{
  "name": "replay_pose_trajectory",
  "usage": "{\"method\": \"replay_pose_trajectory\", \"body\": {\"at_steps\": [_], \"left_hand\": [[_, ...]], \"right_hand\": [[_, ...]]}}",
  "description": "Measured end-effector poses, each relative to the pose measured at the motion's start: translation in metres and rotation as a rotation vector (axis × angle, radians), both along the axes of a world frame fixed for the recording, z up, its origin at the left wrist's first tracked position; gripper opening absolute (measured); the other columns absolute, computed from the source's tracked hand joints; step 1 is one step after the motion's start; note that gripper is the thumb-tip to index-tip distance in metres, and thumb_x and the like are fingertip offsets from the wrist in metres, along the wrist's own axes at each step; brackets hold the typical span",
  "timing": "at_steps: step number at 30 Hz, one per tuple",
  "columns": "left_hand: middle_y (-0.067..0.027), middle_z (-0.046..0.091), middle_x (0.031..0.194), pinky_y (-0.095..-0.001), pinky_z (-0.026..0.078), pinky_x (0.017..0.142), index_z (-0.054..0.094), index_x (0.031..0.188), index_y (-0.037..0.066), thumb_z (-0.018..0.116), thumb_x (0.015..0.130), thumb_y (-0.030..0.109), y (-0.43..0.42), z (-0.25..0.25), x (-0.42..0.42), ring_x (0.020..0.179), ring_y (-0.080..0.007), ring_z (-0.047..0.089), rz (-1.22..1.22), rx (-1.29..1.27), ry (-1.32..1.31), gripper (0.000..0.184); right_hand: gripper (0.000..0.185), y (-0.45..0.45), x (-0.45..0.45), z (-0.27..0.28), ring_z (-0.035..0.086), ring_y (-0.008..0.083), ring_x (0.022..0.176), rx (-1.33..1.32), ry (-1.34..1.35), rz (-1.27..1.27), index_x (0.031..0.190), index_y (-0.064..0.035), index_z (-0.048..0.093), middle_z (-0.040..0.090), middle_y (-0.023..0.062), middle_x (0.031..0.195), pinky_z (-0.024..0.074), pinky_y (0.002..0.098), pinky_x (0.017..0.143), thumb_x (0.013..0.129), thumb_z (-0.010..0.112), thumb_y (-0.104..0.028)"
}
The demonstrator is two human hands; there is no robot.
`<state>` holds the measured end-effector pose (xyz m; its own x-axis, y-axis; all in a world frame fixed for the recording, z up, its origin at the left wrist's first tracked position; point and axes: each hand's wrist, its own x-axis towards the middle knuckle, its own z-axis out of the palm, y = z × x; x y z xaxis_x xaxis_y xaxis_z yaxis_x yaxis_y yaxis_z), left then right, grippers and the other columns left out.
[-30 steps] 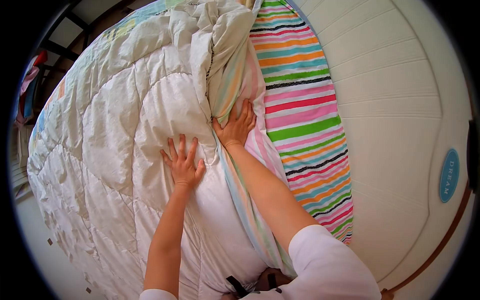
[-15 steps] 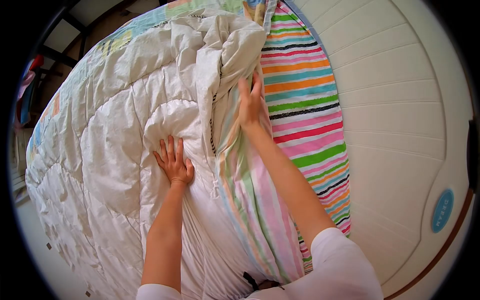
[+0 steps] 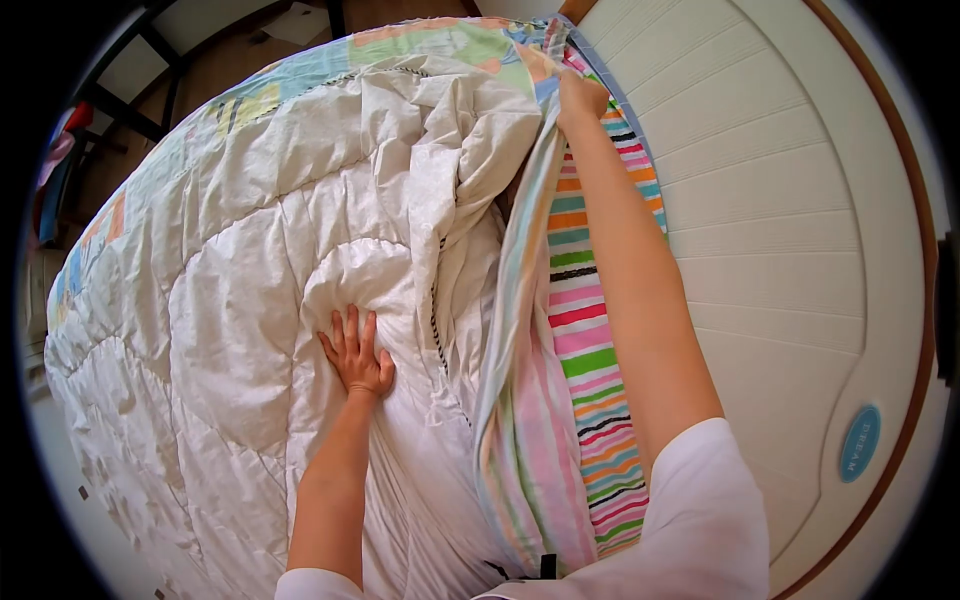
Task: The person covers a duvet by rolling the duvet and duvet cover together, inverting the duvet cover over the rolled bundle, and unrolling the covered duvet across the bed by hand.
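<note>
My left hand (image 3: 357,352) lies flat with fingers spread on a white quilted duvet (image 3: 240,300), which has a black-and-white corded edge. At the far end near the headboard, my right hand (image 3: 582,100) is closed round the edge of a pastel striped duvet cover (image 3: 515,340). The cover stretches in a raised fold from that hand back toward my body, and a dark gap shows between it and the duvet. Beneath my right arm is a brightly striped bedsheet (image 3: 580,315). My right fingertips are partly hidden.
A cream headboard (image 3: 760,230) with a blue oval "DREAM" badge (image 3: 859,443) runs along the right. Patchwork-print fabric (image 3: 420,45) shows past the duvet's far edge. A dark frame (image 3: 130,105) stands at the upper left over brown flooring.
My right hand has moved away from me to the far corner and closed on the cover, pulling its edge up into a taut fold. My left hand stays flat on the duvet.
</note>
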<state>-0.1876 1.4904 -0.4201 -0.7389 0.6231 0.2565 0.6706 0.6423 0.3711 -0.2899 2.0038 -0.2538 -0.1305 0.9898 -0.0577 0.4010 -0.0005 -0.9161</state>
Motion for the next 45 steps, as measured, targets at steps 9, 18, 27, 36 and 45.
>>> {"method": "replay_pose_trajectory", "body": {"at_steps": [9, 18, 27, 36, 45], "left_hand": [[-0.0118, 0.037, 0.156, -0.061, 0.004, 0.119, 0.049, 0.143, 0.017, 0.048, 0.073, 0.029, 0.001, 0.002, 0.002, 0.148, -0.0372, 0.023, 0.0, -0.015, 0.001, 0.071], [-0.0116, 0.037, 0.156, -0.061, 0.005, 0.119, 0.049, 0.143, 0.017, 0.05, 0.073, 0.029, -0.001, -0.001, 0.001, 0.147, -0.0372, 0.024, 0.0, -0.005, -0.005, 0.071], [-0.0118, 0.037, 0.155, -0.0614, 0.005, 0.119, 0.05, 0.142, 0.017, 0.049, 0.073, 0.031, 0.0, 0.0, 0.001, 0.147, -0.0371, 0.024, 0.005, -0.004, -0.012, 0.07], [-0.015, 0.038, 0.152, -0.0674, 0.006, 0.116, 0.052, 0.135, 0.008, 0.051, 0.074, 0.035, -0.006, -0.015, 0.001, 0.147, -0.04, 0.023, 0.008, 0.017, 0.013, 0.067], [-0.0087, 0.034, 0.158, -0.0657, 0.007, 0.117, 0.053, 0.13, 0.015, 0.057, 0.071, 0.032, -0.008, -0.012, -0.002, 0.148, -0.0362, 0.023, -0.011, 0.101, -0.039, 0.061]], "right_hand": [[0.043, -0.084, -0.08, 0.058, 0.07, 0.0284, 0.091, 0.604, -0.2, 0.901, 0.11, -0.0041, 0.07, 0.071, 0.0151, 0.103, 0.0529, 0.0376, 0.081, 0.081, 0.069, -0.037], [0.069, -0.086, -0.017, -0.057, 0.065, 0.0351, 0.105, 0.445, -0.873, 0.635, 0.123, 0.0014, 0.062, 0.068, 0.0217, 0.11, 0.0516, 0.0483, 0.091, 0.075, 0.07, -0.048], [0.024, -0.103, -0.078, 0.041, 0.065, 0.0253, 0.067, 0.004, 0.609, 0.259, 0.094, 0.0069, 0.064, 0.067, 0.0167, 0.085, 0.0539, 0.0347, 0.064, 0.077, 0.048, 0.0], [0.056, -0.218, -0.115, -0.045, 0.064, 0.0284, 0.096, 0.036, 0.091, 0.886, 0.111, 0.0063, 0.062, 0.068, 0.015, 0.11, 0.0519, 0.0385, 0.085, 0.074, 0.078, -0.033], [0.019, -0.159, -0.128, 0.036, 0.071, 0.0381, 0.073, -0.684, 0.709, 0.048, 0.11, 0.0043, 0.052, 0.065, 0.0229, 0.105, 0.0595, 0.0493, 0.052, 0.091, 0.052, 0.001]]}}
